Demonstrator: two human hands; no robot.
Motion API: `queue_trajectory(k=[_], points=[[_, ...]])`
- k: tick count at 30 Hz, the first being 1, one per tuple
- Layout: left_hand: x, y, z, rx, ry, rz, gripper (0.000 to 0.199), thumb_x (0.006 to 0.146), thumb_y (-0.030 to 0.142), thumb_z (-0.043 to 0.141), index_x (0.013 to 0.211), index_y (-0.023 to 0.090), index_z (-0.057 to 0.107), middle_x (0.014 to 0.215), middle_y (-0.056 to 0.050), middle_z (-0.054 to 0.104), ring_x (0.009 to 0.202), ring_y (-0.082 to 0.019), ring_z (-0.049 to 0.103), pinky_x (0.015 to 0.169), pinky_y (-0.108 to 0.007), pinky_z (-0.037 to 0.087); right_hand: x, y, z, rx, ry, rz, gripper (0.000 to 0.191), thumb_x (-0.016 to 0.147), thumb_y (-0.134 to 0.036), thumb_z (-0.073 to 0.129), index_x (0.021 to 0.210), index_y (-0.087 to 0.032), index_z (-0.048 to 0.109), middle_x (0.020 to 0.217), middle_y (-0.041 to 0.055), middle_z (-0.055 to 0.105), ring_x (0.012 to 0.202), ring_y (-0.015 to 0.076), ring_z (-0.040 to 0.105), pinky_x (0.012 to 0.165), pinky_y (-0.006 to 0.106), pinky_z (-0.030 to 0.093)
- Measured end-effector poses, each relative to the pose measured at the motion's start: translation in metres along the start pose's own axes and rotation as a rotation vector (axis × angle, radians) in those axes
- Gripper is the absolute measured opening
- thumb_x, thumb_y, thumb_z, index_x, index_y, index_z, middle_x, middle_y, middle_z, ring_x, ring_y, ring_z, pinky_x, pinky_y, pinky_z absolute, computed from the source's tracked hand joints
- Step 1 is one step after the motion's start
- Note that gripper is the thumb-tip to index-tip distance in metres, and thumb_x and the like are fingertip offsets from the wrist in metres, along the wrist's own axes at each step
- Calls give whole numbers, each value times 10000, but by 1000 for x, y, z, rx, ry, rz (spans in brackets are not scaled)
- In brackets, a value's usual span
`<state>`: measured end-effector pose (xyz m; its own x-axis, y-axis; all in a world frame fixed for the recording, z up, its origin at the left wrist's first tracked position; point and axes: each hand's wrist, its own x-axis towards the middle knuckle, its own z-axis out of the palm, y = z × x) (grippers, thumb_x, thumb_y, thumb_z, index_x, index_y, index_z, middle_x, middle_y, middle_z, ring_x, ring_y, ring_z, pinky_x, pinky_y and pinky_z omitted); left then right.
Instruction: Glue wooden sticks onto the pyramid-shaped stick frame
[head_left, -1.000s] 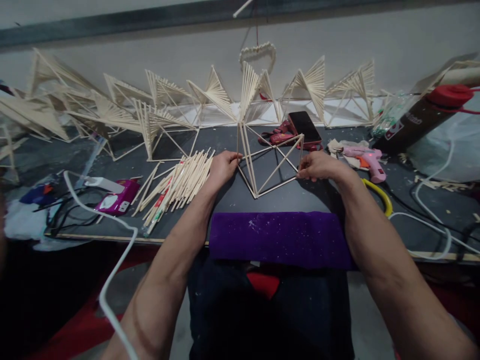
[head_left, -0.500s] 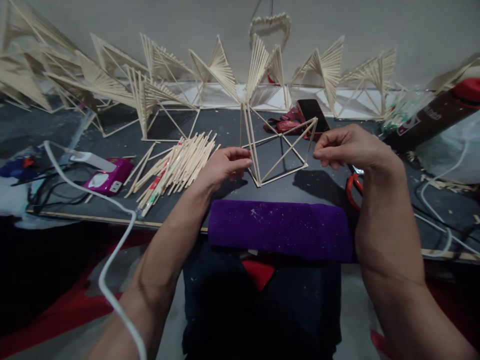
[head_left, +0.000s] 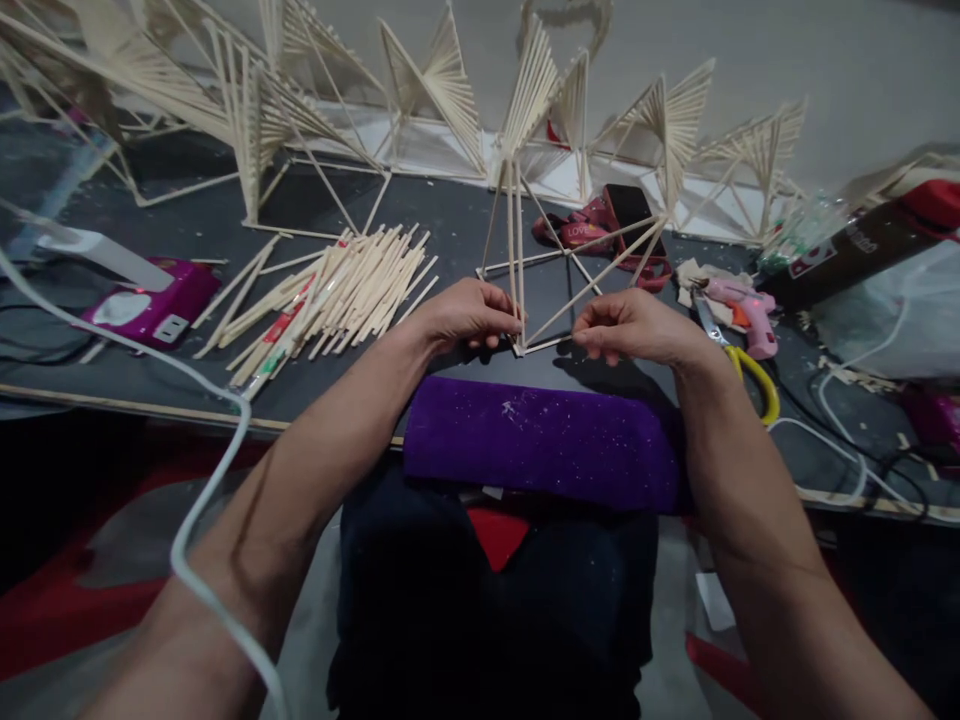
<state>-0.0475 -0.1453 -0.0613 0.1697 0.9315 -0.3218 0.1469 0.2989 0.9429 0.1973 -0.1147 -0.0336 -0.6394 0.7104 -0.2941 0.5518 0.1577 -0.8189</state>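
A frame of thin wooden sticks (head_left: 598, 285) stands on the dark table in front of me, its bars meeting at glued-looking corners. My left hand (head_left: 480, 312) is closed at the frame's near left corner, thumb and fingers against the base of the upright sticks. At the low front stick, my right hand (head_left: 626, 325) pinches with thumb and forefinger, the other fingers curled. Both contact points are partly hidden by the fingers. Left of my left hand lies a pile of loose wooden sticks (head_left: 367, 290).
Finished-looking stick structures (head_left: 442, 85) line the wall. A folded purple cloth (head_left: 536, 440) lies along the near edge. To the right are a pink glue gun (head_left: 750, 310), yellow-handled scissors (head_left: 757, 385) and a dark bottle (head_left: 847, 240). A purple power block (head_left: 142, 305) and white cable (head_left: 202, 500) occupy the left.
My right hand has come left and down, from beside the frame onto its front stick. My left hand has closed in on the near corner. The glue gun and yellow-handled scissors now show.
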Motion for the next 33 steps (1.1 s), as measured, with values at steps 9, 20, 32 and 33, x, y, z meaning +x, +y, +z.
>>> queue_trajectory(k=[9, 20, 32, 33], points=[[-4, 2, 9, 45, 32, 38, 65, 687, 99, 794, 715, 106, 736, 607, -87, 648, 411, -103, 515, 381, -234, 343, 11, 3, 15, -101, 27, 73, 136, 841, -270, 662, 876, -140, 652, 657, -4, 633, 456, 55, 535, 389, 166, 317], [-2, -2, 12, 1, 63, 43, 78, 695, 87, 805, 717, 94, 731, 624, -96, 637, 445, -153, 584, 412, -269, 400, 21, 3, 28, 40, 62, -73, 182, 786, -284, 731, 883, -133, 701, 701, 18, 632, 560, 93, 551, 460, 207, 436], [0, -3, 11, -34, 93, 18, 190, 600, 8, 840, 733, 82, 726, 613, -86, 619, 506, -221, 642, 407, -283, 431, 21, 0, 34, 108, 143, -78, 107, 824, -233, 667, 810, -135, 626, 615, -12, 606, 450, 55, 511, 384, 171, 312], [1, -3, 11, -28, 87, 18, 185, 602, 7, 837, 731, 84, 728, 609, -81, 617, 496, -211, 634, 407, -279, 424, 21, 0, 34, 102, 141, -78, 118, 826, -244, 669, 816, -134, 627, 623, -7, 616, 448, 55, 512, 381, 171, 305]])
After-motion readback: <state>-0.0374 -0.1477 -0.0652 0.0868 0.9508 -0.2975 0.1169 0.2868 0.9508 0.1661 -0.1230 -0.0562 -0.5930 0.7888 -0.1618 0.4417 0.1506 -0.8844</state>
